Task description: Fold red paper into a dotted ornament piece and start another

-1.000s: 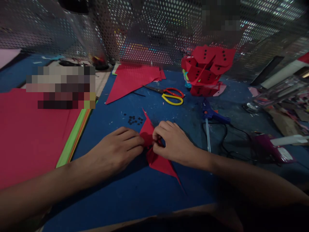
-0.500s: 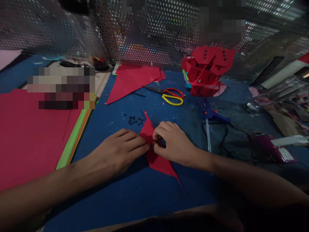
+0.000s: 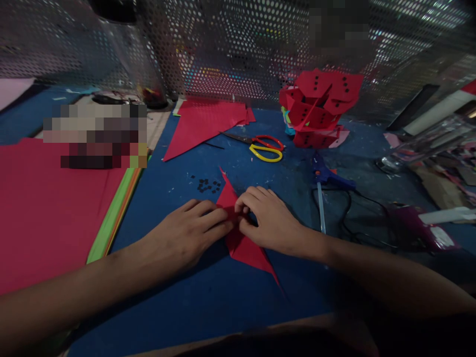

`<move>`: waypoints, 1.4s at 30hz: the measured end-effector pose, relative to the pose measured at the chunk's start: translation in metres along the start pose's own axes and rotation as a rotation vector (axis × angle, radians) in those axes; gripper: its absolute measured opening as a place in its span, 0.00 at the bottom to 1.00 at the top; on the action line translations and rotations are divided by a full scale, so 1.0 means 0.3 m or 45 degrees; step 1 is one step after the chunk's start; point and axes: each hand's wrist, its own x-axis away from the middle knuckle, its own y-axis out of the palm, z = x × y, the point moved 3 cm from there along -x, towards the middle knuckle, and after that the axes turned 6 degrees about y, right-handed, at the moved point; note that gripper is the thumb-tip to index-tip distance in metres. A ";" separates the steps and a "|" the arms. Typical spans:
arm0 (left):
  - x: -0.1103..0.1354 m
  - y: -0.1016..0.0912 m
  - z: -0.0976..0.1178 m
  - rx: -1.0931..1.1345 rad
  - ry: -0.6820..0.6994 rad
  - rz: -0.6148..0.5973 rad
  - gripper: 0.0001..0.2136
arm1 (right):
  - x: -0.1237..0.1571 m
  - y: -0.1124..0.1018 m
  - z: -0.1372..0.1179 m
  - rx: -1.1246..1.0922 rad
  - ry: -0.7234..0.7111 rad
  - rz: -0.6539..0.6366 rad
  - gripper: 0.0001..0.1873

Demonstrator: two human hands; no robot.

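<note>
left hand (image 3: 189, 228) and right hand (image 3: 269, 218) curl over one folded red paper (image 3: 245, 249), whether pinching i cannot tell; one glue gun (image 3: 329, 179) nearby.

A red folded-paper shape (image 3: 248, 250), broad through the middle and drawn out to a narrow point at either end, lies slantwise on the blue-topped bench (image 3: 178, 307) — one tip aimed toward the far side, the other toward the near right — with its middle partly hidden from view
</note>
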 end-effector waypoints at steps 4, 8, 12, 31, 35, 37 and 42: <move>0.003 0.007 -0.001 -0.014 -0.003 -0.028 0.14 | -0.003 0.005 0.006 -0.009 -0.007 -0.003 0.08; 0.010 0.010 -0.004 0.006 0.017 -0.012 0.15 | -0.003 0.007 0.011 -0.019 -0.007 0.007 0.08; 0.009 0.006 -0.003 0.012 0.018 0.007 0.15 | -0.002 0.006 0.012 -0.024 -0.011 0.010 0.08; 0.006 -0.011 0.016 -0.074 0.061 -0.079 0.15 | -0.008 0.008 0.017 -0.024 -0.014 -0.001 0.07; 0.011 -0.017 0.021 -0.060 0.055 -0.076 0.14 | -0.005 0.006 0.016 -0.037 -0.016 -0.002 0.07; 0.015 -0.017 0.028 -0.072 0.049 -0.070 0.14 | -0.005 0.006 0.015 -0.039 -0.016 -0.002 0.07; 0.020 -0.025 0.049 -0.115 0.025 -0.077 0.14 | -0.006 0.003 0.014 -0.042 -0.013 -0.006 0.06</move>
